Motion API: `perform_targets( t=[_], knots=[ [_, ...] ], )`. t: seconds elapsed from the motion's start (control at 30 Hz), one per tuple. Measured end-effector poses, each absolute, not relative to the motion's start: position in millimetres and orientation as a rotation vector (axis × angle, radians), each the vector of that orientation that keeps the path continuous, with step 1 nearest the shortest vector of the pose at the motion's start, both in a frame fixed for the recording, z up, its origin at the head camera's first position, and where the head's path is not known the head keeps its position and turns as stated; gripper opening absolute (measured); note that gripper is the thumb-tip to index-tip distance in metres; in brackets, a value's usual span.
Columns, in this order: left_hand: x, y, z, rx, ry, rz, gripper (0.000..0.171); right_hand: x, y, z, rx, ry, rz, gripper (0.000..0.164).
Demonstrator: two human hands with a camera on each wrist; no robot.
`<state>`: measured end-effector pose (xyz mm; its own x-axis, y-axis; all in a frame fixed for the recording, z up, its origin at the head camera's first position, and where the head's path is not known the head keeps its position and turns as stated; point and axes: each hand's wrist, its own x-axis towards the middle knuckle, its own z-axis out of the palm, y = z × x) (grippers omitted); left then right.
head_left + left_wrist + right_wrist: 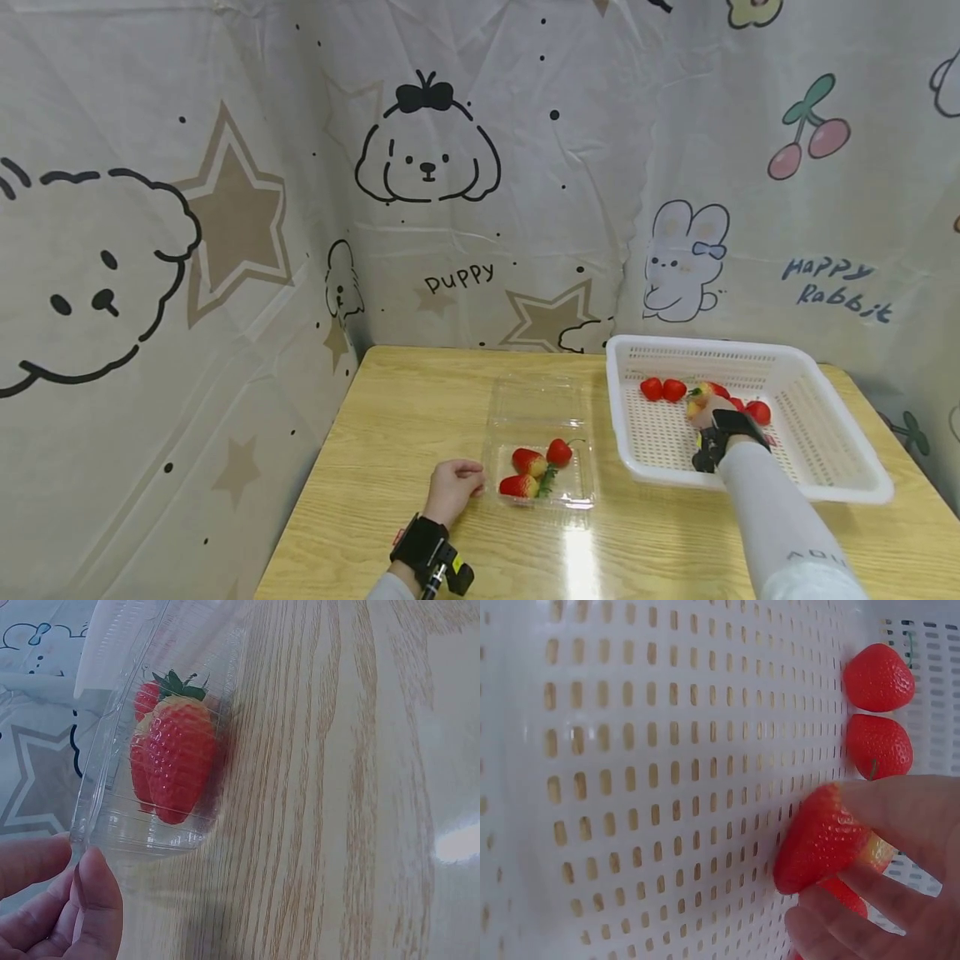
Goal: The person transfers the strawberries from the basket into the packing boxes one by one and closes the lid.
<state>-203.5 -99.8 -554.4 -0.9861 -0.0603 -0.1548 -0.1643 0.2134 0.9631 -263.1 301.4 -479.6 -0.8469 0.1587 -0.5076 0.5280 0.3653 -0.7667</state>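
My left hand point(452, 490) is at the left edge of a clear plastic clamshell box point(534, 403); in the left wrist view its thumb and fingers pinch the rim. Red strawberries point(180, 757) with green leaves lie in the box, whose lid is folded back. Over on the right, my right hand point(708, 411) reaches into a white perforated basket point(652, 433). Its thumb and fingers grip a strawberry point(817, 840), close over the basket floor in the right wrist view. Part of that strawberry is hidden by the fingers.
Two rounder strawberries point(879, 678) sit by the basket's far side, and another strawberry point(758, 412) lies right of my hand. Basket and box stand side by side on a wood-grain table point(420, 400). A printed cloth point(465, 233) hangs behind the table and along its left side.
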Motion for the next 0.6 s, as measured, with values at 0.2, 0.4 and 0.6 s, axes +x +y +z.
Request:
perform_targets(
  t=[0.2,0.4,0.6],
  knots=[
    [-203.4,-99.5,-554.1,-0.207,2.383,1.911,0.019,-268.0,296.7,-478.3,0.452,2.336,-1.397,0.058],
    [-202.0,-99.4,-554.0,-0.194,2.390,1.909,0.019,-268.2,294.7,-482.3,0.476,2.348,-1.337,0.047],
    [-202.9,-100.0,-553.8,-0.192,2.400,1.910,0.019,-271.1,295.8,-486.7,0.418,2.438,-1.174,0.035]
  ],
)
